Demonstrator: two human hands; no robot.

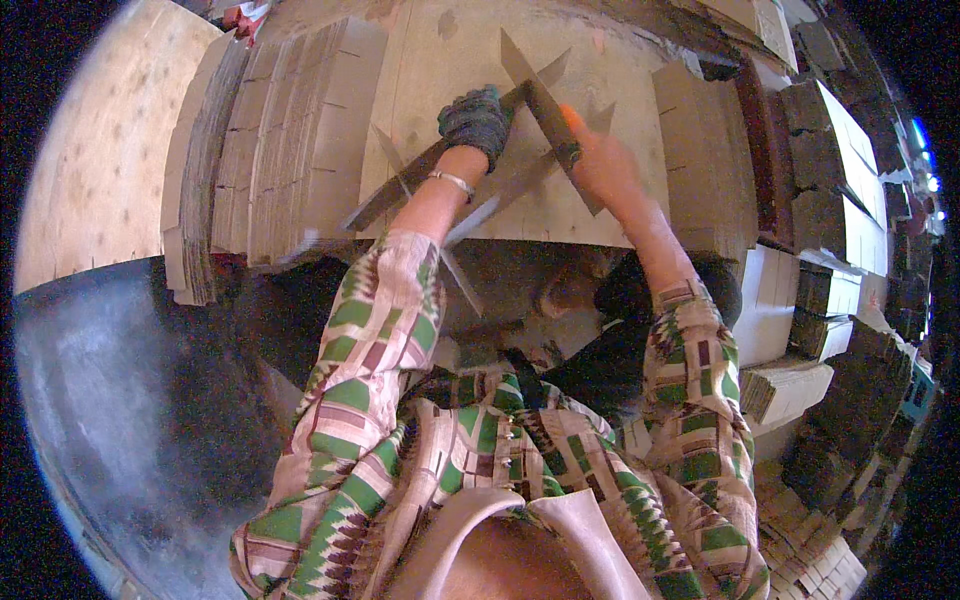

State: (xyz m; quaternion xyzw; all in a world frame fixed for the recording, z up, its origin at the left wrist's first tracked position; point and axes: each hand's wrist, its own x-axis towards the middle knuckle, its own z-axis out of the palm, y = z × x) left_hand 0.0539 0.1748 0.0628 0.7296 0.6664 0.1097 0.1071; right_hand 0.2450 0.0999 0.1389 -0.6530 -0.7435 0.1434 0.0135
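Observation:
My left hand (474, 125), in a dark grey glove, is closed around crossed cardboard divider strips (388, 194) above the wooden board. The strips stick out from under it at several angles, some hanging past the board's near edge. My right hand (606, 168), bare and a little blurred, pinches a long brown slotted cardboard strip (548, 108) that slants across the others. Something orange (571, 118) covers or sits at a fingertip of that hand. Where the strips cross between the hands, I cannot tell how they are joined.
Stacks of slotted cardboard strips (290, 135) stand along the left of the wooden board (430, 50), with another stack (705, 160) on its right. Beyond are more piled cardboard bundles (840, 150). A pale plywood sheet (110, 140) lies at the far left above a dark surface (120, 400).

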